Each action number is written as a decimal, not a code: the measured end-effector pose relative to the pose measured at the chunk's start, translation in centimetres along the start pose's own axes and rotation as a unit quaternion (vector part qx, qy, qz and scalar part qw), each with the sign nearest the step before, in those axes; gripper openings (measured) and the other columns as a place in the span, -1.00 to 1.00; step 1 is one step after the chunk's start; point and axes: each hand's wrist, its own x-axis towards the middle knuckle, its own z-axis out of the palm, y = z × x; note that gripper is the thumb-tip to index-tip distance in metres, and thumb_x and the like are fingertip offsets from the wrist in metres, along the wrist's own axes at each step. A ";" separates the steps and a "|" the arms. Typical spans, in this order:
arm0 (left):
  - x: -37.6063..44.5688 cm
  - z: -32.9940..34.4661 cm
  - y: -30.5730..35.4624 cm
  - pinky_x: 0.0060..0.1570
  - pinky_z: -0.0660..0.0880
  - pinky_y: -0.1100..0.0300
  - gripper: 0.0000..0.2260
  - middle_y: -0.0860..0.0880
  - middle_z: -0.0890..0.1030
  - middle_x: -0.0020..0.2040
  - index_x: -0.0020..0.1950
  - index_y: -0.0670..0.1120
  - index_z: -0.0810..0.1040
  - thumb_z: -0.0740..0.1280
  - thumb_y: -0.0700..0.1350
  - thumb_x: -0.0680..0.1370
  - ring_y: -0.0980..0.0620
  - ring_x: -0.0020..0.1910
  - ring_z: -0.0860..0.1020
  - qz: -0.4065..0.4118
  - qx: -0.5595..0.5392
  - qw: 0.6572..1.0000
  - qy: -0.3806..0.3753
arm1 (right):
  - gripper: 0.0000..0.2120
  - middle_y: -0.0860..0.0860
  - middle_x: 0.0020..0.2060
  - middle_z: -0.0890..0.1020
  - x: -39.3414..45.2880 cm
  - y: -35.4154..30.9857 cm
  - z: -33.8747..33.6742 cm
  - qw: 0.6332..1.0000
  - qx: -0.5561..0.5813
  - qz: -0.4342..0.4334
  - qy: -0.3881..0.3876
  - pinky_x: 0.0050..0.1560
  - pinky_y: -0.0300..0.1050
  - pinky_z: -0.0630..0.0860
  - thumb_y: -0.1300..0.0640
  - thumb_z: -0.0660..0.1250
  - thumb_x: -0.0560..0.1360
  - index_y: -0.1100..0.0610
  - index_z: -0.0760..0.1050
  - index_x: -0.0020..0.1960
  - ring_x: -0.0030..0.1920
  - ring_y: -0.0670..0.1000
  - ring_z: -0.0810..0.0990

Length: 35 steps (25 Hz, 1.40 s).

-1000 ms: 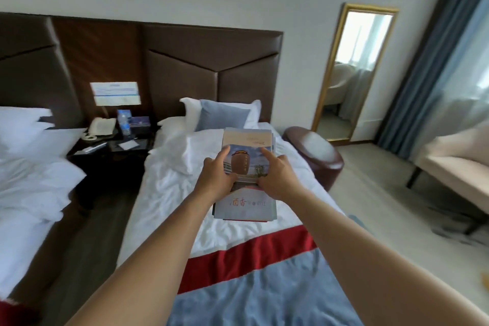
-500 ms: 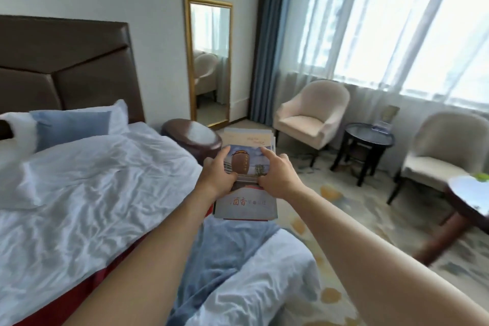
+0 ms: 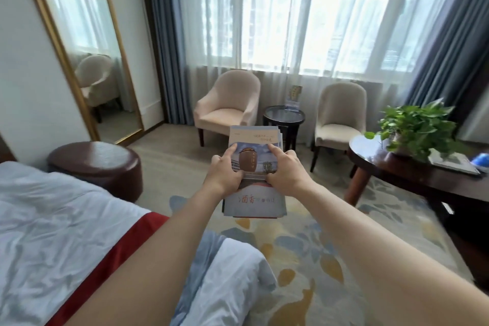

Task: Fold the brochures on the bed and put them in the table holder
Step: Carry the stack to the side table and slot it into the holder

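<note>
Bed (image 3: 58, 225): nearest, at my left.
Brochures (image 3: 255, 202): stacked beyond the bed's foot, long axis pointing away from me.
My left hand (image 3: 225, 176): grips their left edge.
My right hand (image 3: 287, 176): grips the right edge.
Holder (image 3: 293, 99): farthest, on the round table (image 3: 283, 116).

I read little here. Near the centre of the frame, the top brochure (image 3: 254, 164) carries large red characters "酒香" on its lower panel; the smaller characters beside them are too blurred for me. Its upper panel has a faint line of script I cannot make out, and the jar picture bears unreadable characters.
</note>
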 end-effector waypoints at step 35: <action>49.8 21.4 7.8 -0.08 0.52 0.13 -0.32 -0.12 0.35 0.13 0.60 0.09 0.14 0.38 -0.12 0.56 0.05 -0.09 0.47 0.051 0.000 0.997 -0.065 | -0.23 0.09 0.21 0.33 47.3 20.6 -7.9 0.997 0.021 0.054 0.047 0.05 0.03 0.65 0.16 0.39 0.52 -0.05 0.09 0.61 0.13 0.12 0.52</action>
